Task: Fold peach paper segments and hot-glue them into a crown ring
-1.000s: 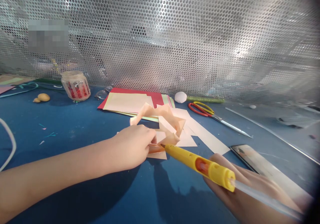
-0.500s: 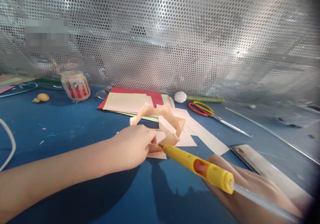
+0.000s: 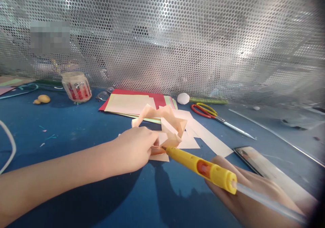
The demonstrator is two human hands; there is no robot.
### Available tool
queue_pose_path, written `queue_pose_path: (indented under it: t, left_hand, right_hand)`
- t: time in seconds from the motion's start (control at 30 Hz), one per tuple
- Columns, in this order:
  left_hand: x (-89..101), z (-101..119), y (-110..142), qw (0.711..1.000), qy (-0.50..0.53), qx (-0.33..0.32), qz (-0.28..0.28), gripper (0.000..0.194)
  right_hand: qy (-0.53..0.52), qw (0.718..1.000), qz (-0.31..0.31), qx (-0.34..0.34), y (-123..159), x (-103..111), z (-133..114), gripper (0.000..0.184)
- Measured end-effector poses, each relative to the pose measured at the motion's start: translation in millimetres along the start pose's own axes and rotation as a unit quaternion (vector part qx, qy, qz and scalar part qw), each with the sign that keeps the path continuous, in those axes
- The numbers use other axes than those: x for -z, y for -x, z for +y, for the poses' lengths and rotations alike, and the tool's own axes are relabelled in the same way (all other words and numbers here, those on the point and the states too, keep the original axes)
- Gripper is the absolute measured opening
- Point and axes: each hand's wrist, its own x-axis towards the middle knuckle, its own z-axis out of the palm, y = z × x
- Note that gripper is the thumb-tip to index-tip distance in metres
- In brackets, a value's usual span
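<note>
Perforated metal mesh (image 3: pixel 177 35) backs the blue table (image 3: pixel 76 126); folded peach paper (image 3: pixel 165 126) is pinched by the left hand (image 3: pixel 134 150), a yellow glue gun (image 3: pixel 200 165) gripped by the right hand (image 3: pixel 251 194), nozzle touching the paper.

No readable text, labels, brands or numbers anywhere; the grey patch (image 3: pixel 50 36) on the perforated metal screen (image 3: pixel 177 35) is blurred out, nothing legible.

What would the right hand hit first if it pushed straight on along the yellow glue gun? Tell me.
The right hand would likely drive the glue gun into the folded paper piece pinched by the left hand's fingers; its tip looks about there already.
</note>
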Motion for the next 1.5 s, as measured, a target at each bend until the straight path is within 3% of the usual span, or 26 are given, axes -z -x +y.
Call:
queue_pose_path:
  t: [0.2,0.67,0.87,1.07,1.17,1.3,1.5]
  left_hand:
    - [0.1,0.5,0.0,1.0,-0.006,0.002,0.002,0.011]
    - [-4.9,-5.8,-2.6,1.0,-0.01,-0.001,0.004,0.012]
    - [-5.1,-6.3,-1.1,1.0,-0.018,-0.001,0.001,0.015]
    - [-4.0,-3.5,-3.3,1.0,-0.021,0.002,0.003,0.016]
    - [-4.9,-4.8,-3.6,1.0,-0.015,0.0,0.0,0.013]
    - [-5.7,-5.8,-2.0,1.0,-0.013,-0.001,0.003,0.018]
    - [-5.0,-4.6,-0.6,1.0,-0.004,0.004,-0.004,0.013]
  right_hand:
    - [-0.014,0.999,-0.02,0.043,-0.5,0.9,4.0,0.021]
    - [0.0,0.999,-0.042,0.011,3.6,-3.2,5.3,0.031]
    - [0.016,0.999,-0.04,0.025,1.9,-3.8,8.2,0.023]
    - [0.018,0.999,-0.04,0.024,1.0,-2.1,8.0,0.027]
    - [0.025,0.999,-0.037,-0.004,0.2,-1.7,6.6,0.025]
    - [0.039,0.995,-0.025,-0.094,-7.0,-0.6,-0.5,0.021]
    - [0.045,0.991,-0.02,-0.124,-18.4,1.0,-6.4,0.028]
